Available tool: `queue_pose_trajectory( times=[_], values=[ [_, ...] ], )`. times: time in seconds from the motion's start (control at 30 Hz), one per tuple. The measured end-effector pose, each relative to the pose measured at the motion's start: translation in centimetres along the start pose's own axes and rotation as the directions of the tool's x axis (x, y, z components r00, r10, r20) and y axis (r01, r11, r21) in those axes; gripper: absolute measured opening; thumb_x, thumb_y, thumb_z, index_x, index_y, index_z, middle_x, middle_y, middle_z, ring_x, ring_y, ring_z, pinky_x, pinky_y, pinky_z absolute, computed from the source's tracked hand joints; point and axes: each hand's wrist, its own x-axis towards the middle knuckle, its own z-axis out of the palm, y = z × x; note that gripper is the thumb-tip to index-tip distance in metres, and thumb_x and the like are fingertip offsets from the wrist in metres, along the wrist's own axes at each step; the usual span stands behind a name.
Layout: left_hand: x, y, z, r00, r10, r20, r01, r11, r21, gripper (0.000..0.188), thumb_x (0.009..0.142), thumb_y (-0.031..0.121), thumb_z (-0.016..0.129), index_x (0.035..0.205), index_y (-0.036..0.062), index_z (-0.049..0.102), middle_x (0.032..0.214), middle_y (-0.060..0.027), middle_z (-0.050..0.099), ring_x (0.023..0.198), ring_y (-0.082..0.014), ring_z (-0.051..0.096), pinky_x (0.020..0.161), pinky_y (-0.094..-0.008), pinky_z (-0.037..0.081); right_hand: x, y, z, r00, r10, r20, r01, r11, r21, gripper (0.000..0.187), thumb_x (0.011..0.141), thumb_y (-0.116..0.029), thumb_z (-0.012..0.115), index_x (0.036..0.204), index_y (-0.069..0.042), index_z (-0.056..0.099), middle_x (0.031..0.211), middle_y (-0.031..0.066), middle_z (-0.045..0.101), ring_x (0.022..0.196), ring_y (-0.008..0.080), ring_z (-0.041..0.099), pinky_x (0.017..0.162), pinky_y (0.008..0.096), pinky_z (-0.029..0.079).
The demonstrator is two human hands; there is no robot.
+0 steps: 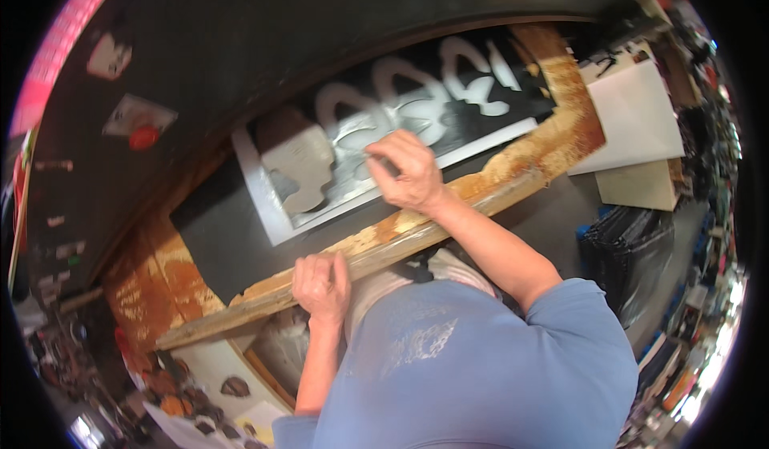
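My right hand point(410, 173) hovers over or touches the black sheet point(216, 221) on the table, its fingers curled and thumb bent toward them. Whatever it may hold is too blurred to make out. Beneath and beyond it lie pale arch-shaped pieces point(407, 79) in a row, and a grey cut-out piece point(298, 165) with a scalloped edge sits to the left. A white L-shaped border strip point(258, 193) runs along the left and near sides of these shapes. Closed over the near wooden edge point(416, 241) of the table is my left hand point(320, 283).
A large dark panel point(208, 56) with tags rises beyond the table. White paper point(637, 116) lies on a box point(641, 185) at the right, with a black plastic-wrapped bundle point(629, 245) below. Small brown pieces point(235, 386) lie on a surface at the lower left.
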Motion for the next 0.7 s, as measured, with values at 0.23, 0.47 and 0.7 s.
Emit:
queue_pose_trajectory(
  times=[0.23,0.47,0.7],
  values=[
    [-0.2,-0.5,0.1,0.994,0.062,-0.093,-0.062,0.998,0.001,0.023,0.091,0.004,0.078,0.078,0.0055,0.06,0.077,-0.0106,0.063,0.07,-0.0327,0.057,0.065,-0.0454,0.047,-1.8,-1.1,-4.2,0.99,0.059,-0.124,-0.062,0.998,-0.017,0.012,0.087,-0.002,0.076,0.099,0.0,0.072,0.087,0.0116,0.073,0.081,0.029,0.07,0.075,0.0384,0.056],
    [-0.8,-2.9,1.1,0.994,0.049,-0.099,-0.046,0.998,0.032,0.028,0.098,0.01,0.073,0.075,0.0038,0.06,0.074,-0.0104,0.062,0.073,-0.0335,0.059,0.068,-0.0479,0.048,-8.9,1.1,-9.9,0.99,-0.036,-0.133,-0.015,0.931,-0.365,0.003,0.086,-0.01,0.073,0.087,-0.008,0.075,0.082,0.0094,0.071,0.074,0.0319,0.068,0.067,0.042,0.053],
    [1.5,-0.4,3.6,0.996,-0.026,-0.088,0.036,0.992,0.12,0.026,0.1,0.012,0.073,0.08,-0.0001,0.064,0.079,-0.0134,0.063,0.079,-0.0338,0.06,0.072,-0.0468,0.048,-8.1,2.0,-8.8,0.99,0.0,-0.138,-0.014,0.995,-0.103,0.009,0.089,-0.014,0.076,0.089,-0.006,0.075,0.08,0.0099,0.07,0.075,0.0314,0.07,0.07,0.0426,0.055]
  ],
)
